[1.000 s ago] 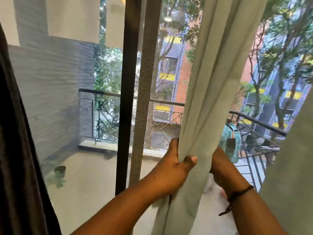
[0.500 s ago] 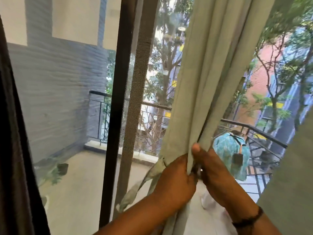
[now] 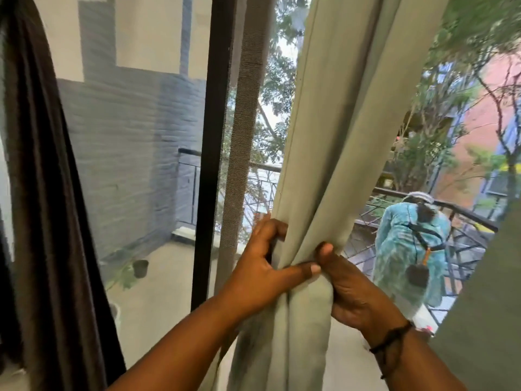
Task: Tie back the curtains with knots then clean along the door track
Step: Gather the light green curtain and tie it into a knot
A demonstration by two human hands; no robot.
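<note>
Sage-green curtain (image 3: 332, 142), one gathered panel, is held by two hands. Left hand (image 3: 262, 266) curls around its bunched folds; right hand (image 3: 352, 286) grips the opposite side.

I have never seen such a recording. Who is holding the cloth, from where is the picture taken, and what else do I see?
No machine here: a person wears a camera on the head, looking forward and down at their own arms. The left hand and the right hand both grip the gathered pale green curtain from either side. No knot is tied yet. Left hangs a dark curtain; behind stands the black door frame. Outside, on the balcony, are a railing, another person in blue-green clothes and a small pot.
</note>
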